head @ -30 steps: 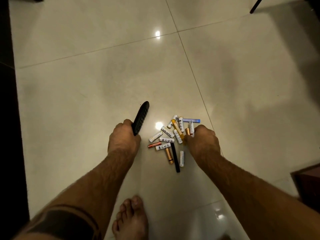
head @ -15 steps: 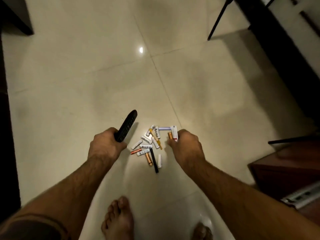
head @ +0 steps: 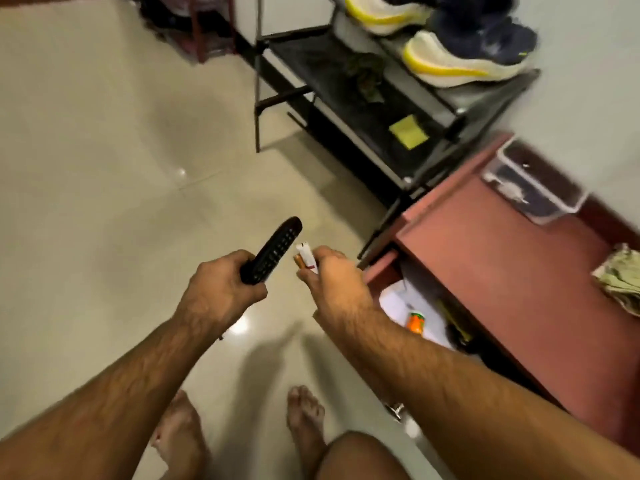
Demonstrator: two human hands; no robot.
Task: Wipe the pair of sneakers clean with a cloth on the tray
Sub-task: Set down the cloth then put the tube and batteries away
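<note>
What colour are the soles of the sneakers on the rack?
White with a yellow stripe on the sneakers, head view.

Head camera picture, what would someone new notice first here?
Two hands at center: the left hand grips a black remote, the right hand pinches a couple of batteries. At upper right, sneakers with yellow-striped soles sit on a black rack, beside a reddish cabinet.

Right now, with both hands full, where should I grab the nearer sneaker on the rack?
Probably the navy collar of the nearer sneaker, from above: it lies sideways on the rack's top shelf, white-and-yellow sole facing out, opening upward. First free the right hand, which holds batteries.
</note>
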